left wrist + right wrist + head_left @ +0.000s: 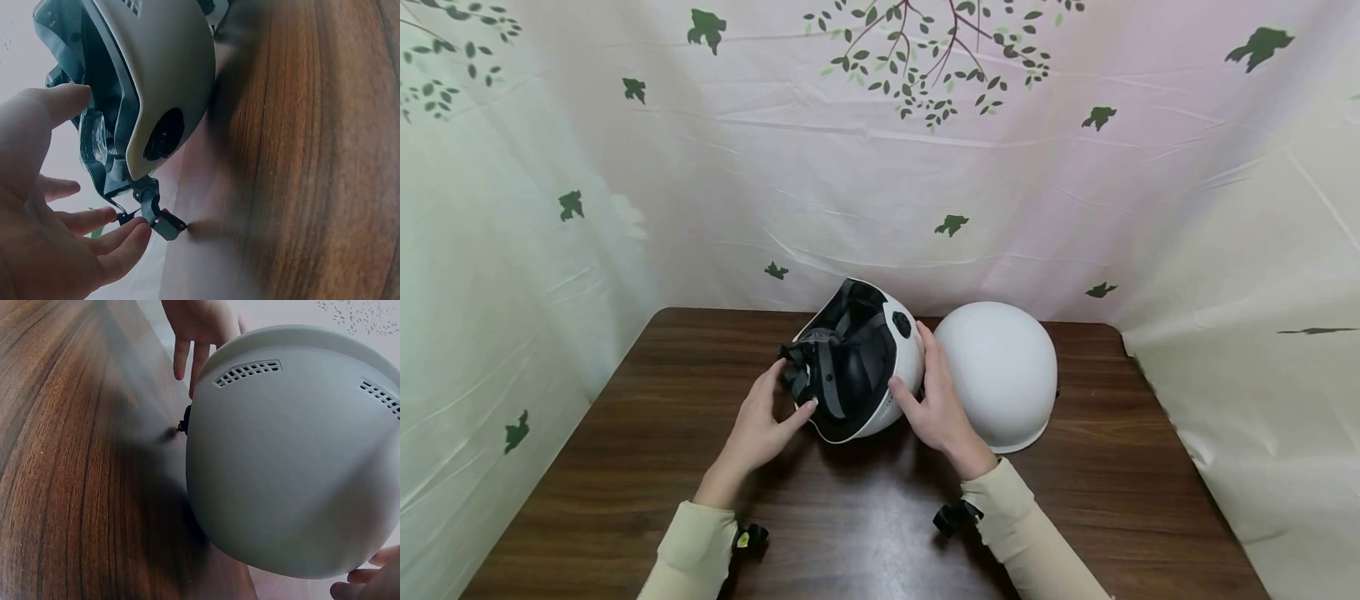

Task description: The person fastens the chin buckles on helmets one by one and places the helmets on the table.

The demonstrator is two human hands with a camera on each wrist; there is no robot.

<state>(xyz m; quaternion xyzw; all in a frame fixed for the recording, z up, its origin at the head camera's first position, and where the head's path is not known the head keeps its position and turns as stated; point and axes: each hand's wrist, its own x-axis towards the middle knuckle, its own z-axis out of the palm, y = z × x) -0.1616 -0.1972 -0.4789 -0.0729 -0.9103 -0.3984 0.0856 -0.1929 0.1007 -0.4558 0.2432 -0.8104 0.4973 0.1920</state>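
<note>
A white helmet (910,367) lies tipped on the table, its black padded inside (859,367) turned up and to the left. Its smooth shell (281,456) with grid vents fills much of the right wrist view. My left hand (763,425) is at the helmet's left side, fingers spread, thumb by the rim and lining. In the left wrist view, its fingertips are close to a dark buckle-like piece (164,224); whether they touch is unclear. My right hand (936,400) rests its extended fingers and thumb against the shell's right side. Only its fingertips (350,589) show in the right wrist view.
A second white helmet (996,375) sits dome up just right of my right hand. Both are near the back edge of the dark wooden table (625,467). A pale curtain (850,167) with leaf and bird prints hangs behind and at both sides.
</note>
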